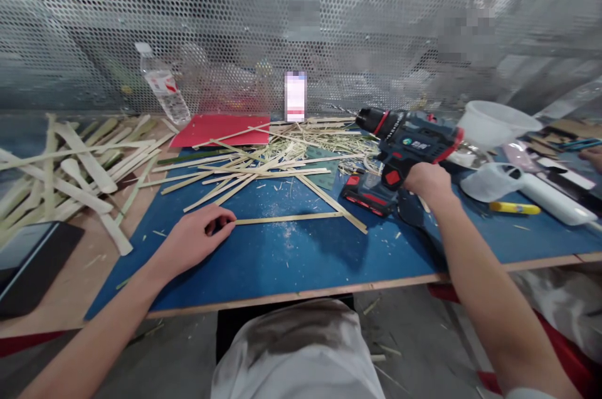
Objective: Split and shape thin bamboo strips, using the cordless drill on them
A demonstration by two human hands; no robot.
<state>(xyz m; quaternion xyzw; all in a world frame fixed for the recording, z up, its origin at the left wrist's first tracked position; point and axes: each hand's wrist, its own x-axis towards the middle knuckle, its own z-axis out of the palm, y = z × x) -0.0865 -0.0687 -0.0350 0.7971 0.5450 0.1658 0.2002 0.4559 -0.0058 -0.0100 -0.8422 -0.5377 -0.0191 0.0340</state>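
My left hand (200, 233) pinches the near end of a thin bamboo strip (286, 219). The strip runs right across the blue mat (263, 261), and its far end touches another strip lying at an angle. My right hand (429, 184) is wrapped round the rear of a cordless drill (414, 142). The drill points left with a long bit in its chuck, and its battery base sits low near the mat. Part of the handle is hidden behind my fingers. Past both hands lies a loose pile of bamboo strips (268, 164).
Wider bamboo pieces (89, 160) heap at the left by a dark box (35, 267). A water bottle (164, 88), red sheet (221, 130) and phone (295, 96) stand before the perforated metal screen. A plastic bowl (498, 123), yellow tool (515, 207) and another person's hand (593, 156) are rightward.
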